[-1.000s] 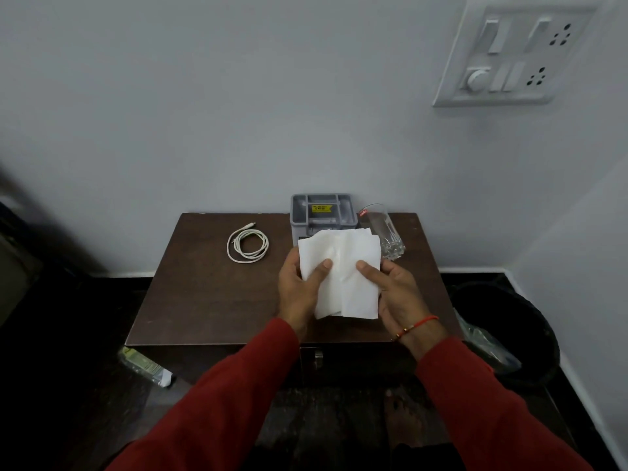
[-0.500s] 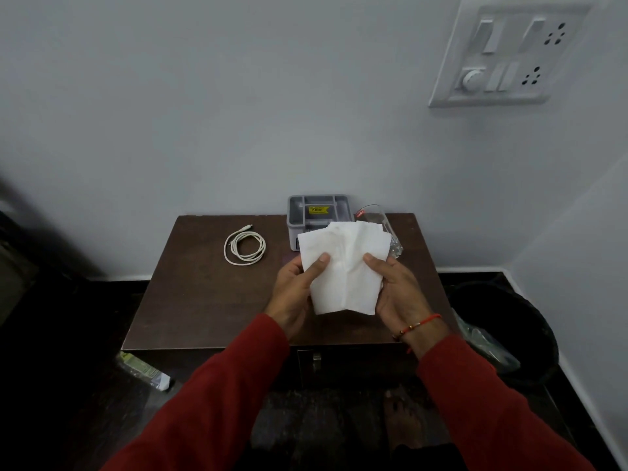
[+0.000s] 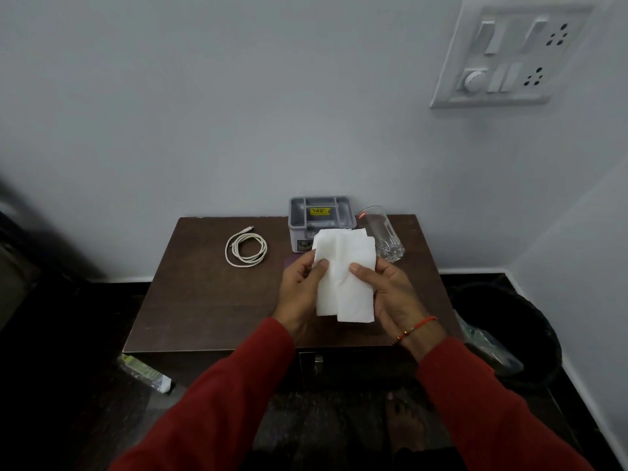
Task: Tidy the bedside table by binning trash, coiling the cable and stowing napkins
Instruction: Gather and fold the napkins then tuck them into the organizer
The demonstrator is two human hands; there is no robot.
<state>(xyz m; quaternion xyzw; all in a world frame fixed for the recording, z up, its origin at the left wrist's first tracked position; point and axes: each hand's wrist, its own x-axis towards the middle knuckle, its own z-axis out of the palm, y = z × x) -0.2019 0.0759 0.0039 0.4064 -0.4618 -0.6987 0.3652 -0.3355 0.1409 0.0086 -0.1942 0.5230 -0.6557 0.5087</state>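
A stack of white napkins point(image 3: 346, 277) is held upright above the brown bedside table point(image 3: 204, 300). My left hand point(image 3: 299, 287) grips its left edge and my right hand point(image 3: 390, 294) its right edge, thumbs on the front. Behind the napkins a grey compartment organiser point(image 3: 319, 212) with a yellow label stands at the table's back edge; its front is partly hidden by the napkins. A white cable point(image 3: 245, 249) lies coiled on the table to the left of the organiser. A black bin point(image 3: 530, 321) stands on the floor at the right.
A clear drinking glass point(image 3: 385, 237) stands right of the organiser, close to the napkins. A small wrapper or tube point(image 3: 144, 370) lies on the dark floor left of the table. Clear plastic point(image 3: 489, 348) hangs over the bin's rim. A switch panel point(image 3: 509, 52) is on the wall.
Both hands have lifted the napkins slightly and drawn their sides closer together, so the stack looks narrower and more upright. The cable, organiser and glass have stayed in place.
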